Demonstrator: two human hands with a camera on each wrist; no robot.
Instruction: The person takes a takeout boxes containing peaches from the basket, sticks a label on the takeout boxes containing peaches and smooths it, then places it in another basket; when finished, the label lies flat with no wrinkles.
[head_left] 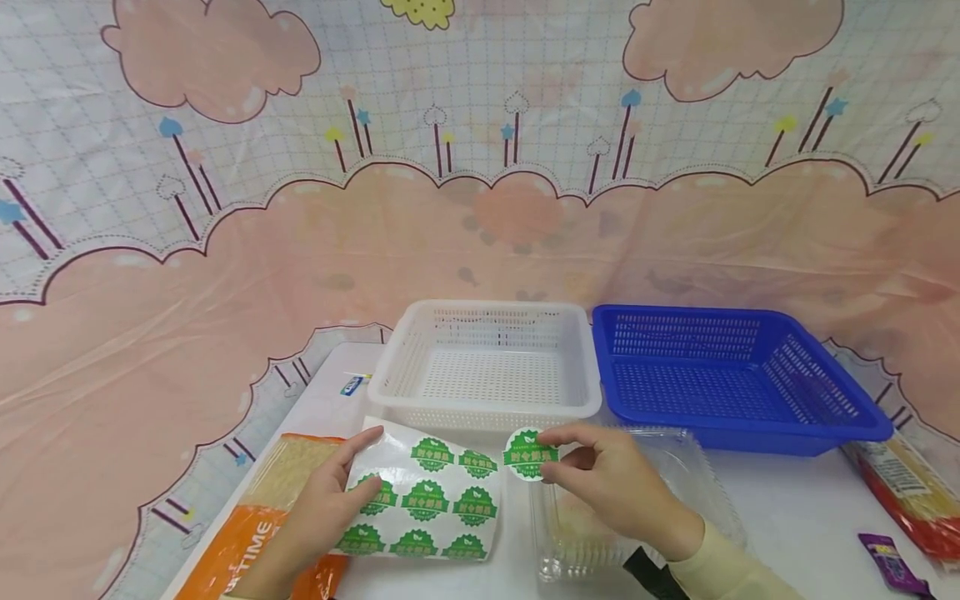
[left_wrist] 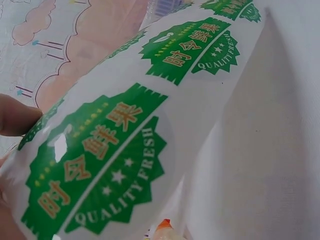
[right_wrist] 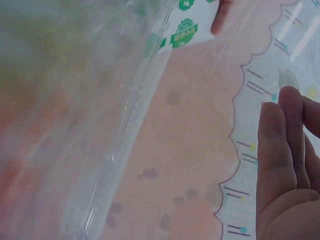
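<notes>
My left hand (head_left: 318, 504) grips the left edge of a white sticker sheet (head_left: 427, 500), thumb on top, with rows of green badge labels. Close up in the left wrist view, the sheet (left_wrist: 100, 160) curves and its labels read "QUALITY FRESH". Between thumb and forefinger, my right hand (head_left: 626, 483) pinches a single round green-and-white sticker (head_left: 523, 456), held apart from the sheet's right edge. Below that hand stands a clear plastic clamshell box (head_left: 570, 568) with something pale yellow inside. In the right wrist view the right hand's fingers (right_wrist: 275, 150) show, with the sticker hidden.
A white basket (head_left: 483, 410) and a blue basket (head_left: 742, 421) stand side by side at the back. An orange-and-clear packet (head_left: 251, 521) lies left, a red-and-yellow packet (head_left: 911, 492) and small purple packet (head_left: 892, 562) right. A small blue-and-white item (head_left: 351, 385) lies beside the white basket.
</notes>
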